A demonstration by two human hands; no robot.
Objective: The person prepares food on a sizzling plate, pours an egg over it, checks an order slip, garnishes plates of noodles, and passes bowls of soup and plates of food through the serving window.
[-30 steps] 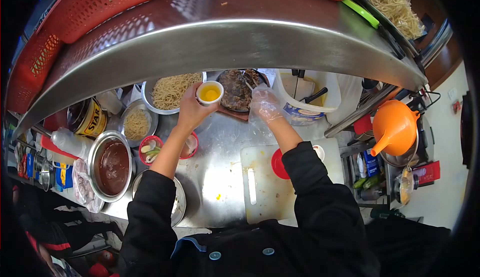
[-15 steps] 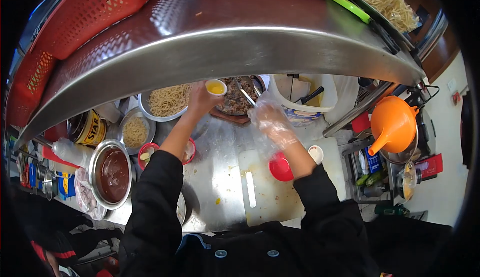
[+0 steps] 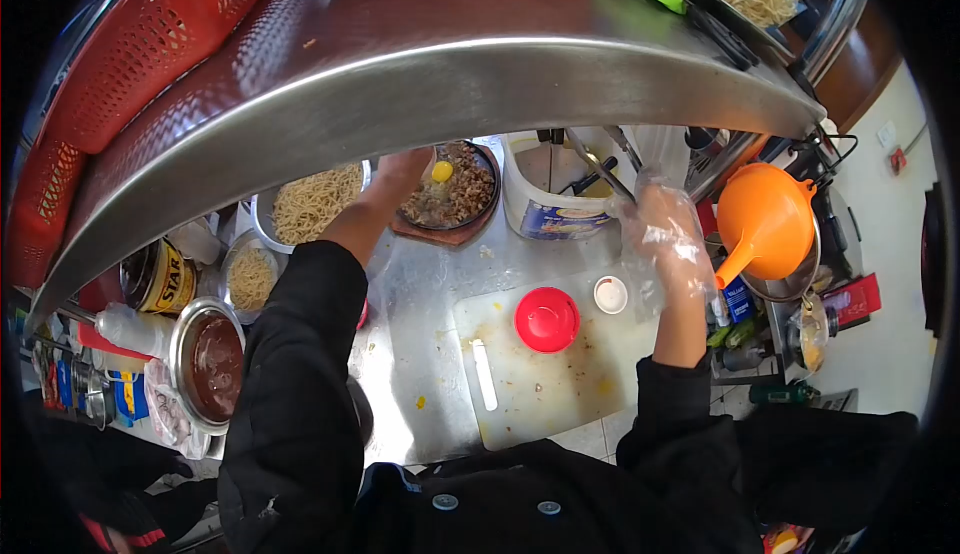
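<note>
My left hand (image 3: 402, 176) is closed around the small white cup, now mostly hidden behind my fingers and the shelf edge. It is tipped at the rim of a round black sizzling plate (image 3: 492, 186) on a wooden base (image 3: 450, 238). A raw egg yolk (image 3: 442, 171) shows against the chopped browned meat (image 3: 466, 194) there. On the right, my right hand (image 3: 665, 226), in a clear plastic glove, grips metal tongs (image 3: 603, 166). Their spread arms reach over a white tub (image 3: 530, 199) with a dark-handled utensil in it.
A steel shelf (image 3: 450, 84) overhangs the work area. On the cutting board (image 3: 520, 384) are a red bowl (image 3: 547, 320), a small white cup (image 3: 610, 295) and a white-handled tool (image 3: 484, 374). Noodles (image 3: 318, 206) and a sauce pot (image 3: 217, 364) stand left; an orange funnel (image 3: 768, 222) hangs right.
The egg has left the cup in my left hand and the yolk shows on the plate. My right hand has moved right with the tongs, away from the meat to over the tub.
</note>
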